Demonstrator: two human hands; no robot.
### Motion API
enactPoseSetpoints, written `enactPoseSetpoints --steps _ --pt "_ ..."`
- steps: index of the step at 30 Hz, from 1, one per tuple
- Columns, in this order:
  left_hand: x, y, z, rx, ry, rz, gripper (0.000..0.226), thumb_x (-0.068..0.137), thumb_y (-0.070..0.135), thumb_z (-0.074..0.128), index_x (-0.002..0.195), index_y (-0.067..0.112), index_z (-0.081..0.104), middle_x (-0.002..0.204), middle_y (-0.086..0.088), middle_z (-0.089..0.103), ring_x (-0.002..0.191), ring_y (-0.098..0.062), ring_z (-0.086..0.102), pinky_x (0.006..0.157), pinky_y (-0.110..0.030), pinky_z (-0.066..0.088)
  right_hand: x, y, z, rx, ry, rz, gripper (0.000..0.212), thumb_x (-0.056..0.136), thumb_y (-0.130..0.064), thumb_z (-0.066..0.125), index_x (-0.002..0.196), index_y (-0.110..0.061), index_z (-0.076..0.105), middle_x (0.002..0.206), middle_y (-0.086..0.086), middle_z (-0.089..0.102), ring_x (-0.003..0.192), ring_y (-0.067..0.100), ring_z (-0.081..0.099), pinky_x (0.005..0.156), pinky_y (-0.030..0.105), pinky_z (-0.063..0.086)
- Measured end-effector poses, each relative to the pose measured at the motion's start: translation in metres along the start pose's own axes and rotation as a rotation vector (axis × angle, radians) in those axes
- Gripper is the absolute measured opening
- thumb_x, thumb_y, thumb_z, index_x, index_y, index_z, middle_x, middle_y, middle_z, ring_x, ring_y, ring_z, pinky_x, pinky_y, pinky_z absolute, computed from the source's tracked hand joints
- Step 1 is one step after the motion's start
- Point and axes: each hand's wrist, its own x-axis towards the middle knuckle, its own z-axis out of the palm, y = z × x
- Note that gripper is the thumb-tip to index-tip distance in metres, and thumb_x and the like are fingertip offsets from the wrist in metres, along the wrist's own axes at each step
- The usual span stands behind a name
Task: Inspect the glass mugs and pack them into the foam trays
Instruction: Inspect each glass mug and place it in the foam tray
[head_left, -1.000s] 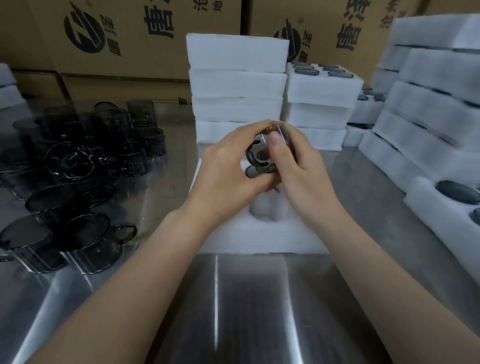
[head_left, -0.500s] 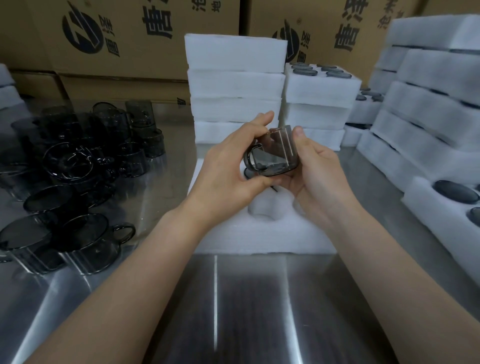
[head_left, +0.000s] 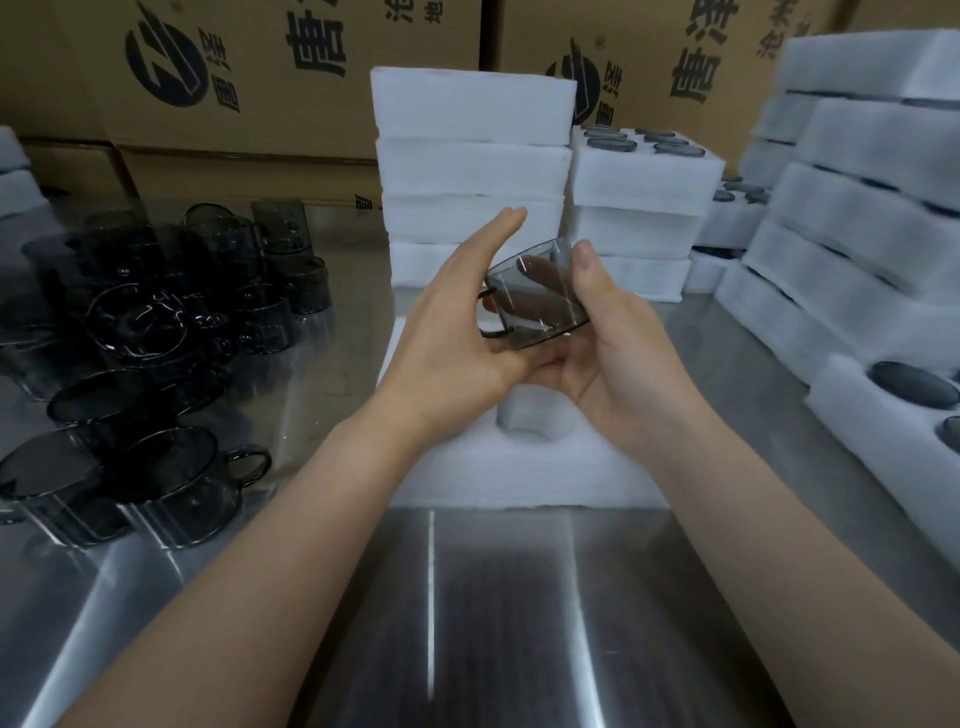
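A smoky grey glass mug (head_left: 535, 299) is tilted in the air between both hands, above a white foam tray (head_left: 519, 467) that lies on the steel table. My left hand (head_left: 457, 332) lies against the mug's left side by its handle, fingers fairly straight and pointing up. My right hand (head_left: 602, 343) cups the mug from below and from the right, with the thumb on its upper rim. An empty round pocket (head_left: 527, 418) of the tray shows just under the hands.
Several loose grey mugs (head_left: 156, 332) crowd the table's left side. Stacks of foam trays (head_left: 472, 171) stand behind the hands, and filled trays (head_left: 857, 208) line the right. Cardboard boxes (head_left: 260, 67) form the back wall.
The mug has been turned in my hands, from its mouth facing me to lying on its side. My left fingers have straightened, and my right hand has shifted under the mug.
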Motion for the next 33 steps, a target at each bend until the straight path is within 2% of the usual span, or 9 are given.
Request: enactPoseSetpoints --steps 4,8,10,13,17,21,26,29,33 --pt "-0.003 0.004 0.001 0.18 0.015 0.183 0.085 0.069 0.022 0.086 0.142 0.023 0.042 0.142 0.004 0.049 0.132 -0.009 0.044 0.11 -0.027 0.035 0.001 0.004 0.0 -0.073 0.101 -0.062 0.039 0.08 -0.053 0.064 0.101 -0.022 0.075 0.102 0.011 0.075 0.087 0.034 0.073 0.072 0.042 0.06" --pt "-0.003 0.004 0.002 0.215 0.04 0.276 0.069 0.076 0.02 0.082 0.136 0.008 0.05 0.131 -0.001 0.058 0.12 -0.005 0.051 0.103 -0.013 0.037 0.001 0.004 0.001 -0.106 0.177 -0.052 0.048 0.094 -0.047 0.053 0.12 -0.009 0.066 0.111 0.014 0.072 0.092 0.037 0.072 0.084 0.05 0.058" --pt "-0.003 0.003 0.002 0.201 0.026 0.272 0.065 0.077 0.017 0.081 0.134 0.008 0.052 0.13 -0.001 0.059 0.12 -0.006 0.052 0.104 -0.015 0.039 0.002 0.002 0.001 -0.092 0.213 -0.038 0.044 0.101 -0.039 0.045 0.117 -0.004 0.066 0.107 0.017 0.073 0.089 0.038 0.072 0.083 0.051 0.058" --pt "-0.004 0.001 0.002 0.135 -0.016 0.264 0.064 0.077 0.005 0.078 0.134 0.012 0.05 0.137 -0.004 0.055 0.135 -0.016 0.045 0.11 -0.034 0.04 0.002 0.0 0.0 -0.063 0.238 -0.027 0.039 0.103 -0.034 0.043 0.108 -0.005 0.069 0.104 0.02 0.073 0.092 0.04 0.071 0.081 0.052 0.058" --pt "-0.004 0.002 0.001 0.055 -0.077 0.27 0.066 0.08 -0.002 0.071 0.131 0.027 0.041 0.146 -0.002 0.045 0.146 -0.016 0.027 0.114 -0.04 0.035 0.001 -0.002 -0.002 -0.003 0.235 -0.003 0.038 0.102 -0.031 0.048 0.086 -0.011 0.077 0.099 0.022 0.073 0.086 0.038 0.071 0.069 0.042 0.06" --pt "-0.005 0.0 0.001 -0.016 -0.07 0.284 0.065 0.08 -0.003 0.069 0.128 0.027 0.037 0.145 -0.002 0.043 0.147 -0.02 0.025 0.115 -0.045 0.033 0.003 -0.004 -0.004 0.098 0.149 0.063 0.04 0.098 -0.037 0.052 0.109 -0.003 0.068 0.106 0.017 0.07 0.093 0.032 0.068 0.084 0.044 0.057" --pt "-0.005 -0.002 0.0 -0.024 -0.07 0.206 0.066 0.083 0.006 0.069 0.135 0.027 0.035 0.146 0.004 0.041 0.147 -0.014 0.022 0.105 -0.011 0.032 0.003 -0.006 -0.001 0.261 -0.141 0.2 0.067 0.093 -0.054 0.042 0.139 -0.006 0.049 0.139 0.025 0.053 0.127 0.041 0.053 0.099 0.048 0.05" --pt "-0.004 -0.002 0.001 0.038 -0.077 0.171 0.062 0.083 0.016 0.072 0.133 0.031 0.038 0.148 0.009 0.04 0.146 -0.01 0.024 0.108 -0.01 0.029 0.003 -0.006 -0.002 0.212 -0.113 0.149 0.069 0.088 -0.051 0.049 0.138 -0.004 0.05 0.135 0.025 0.056 0.116 0.038 0.058 0.102 0.048 0.048" --pt "-0.003 0.002 0.0 0.074 -0.037 0.122 0.075 0.075 0.022 0.082 0.138 0.019 0.042 0.151 0.004 0.038 0.137 -0.007 0.038 0.111 -0.026 0.034 0.002 -0.004 0.001 0.133 0.025 0.057 0.066 0.082 -0.042 0.061 0.126 0.006 0.053 0.111 0.023 0.066 0.094 0.035 0.067 0.079 0.044 0.059"
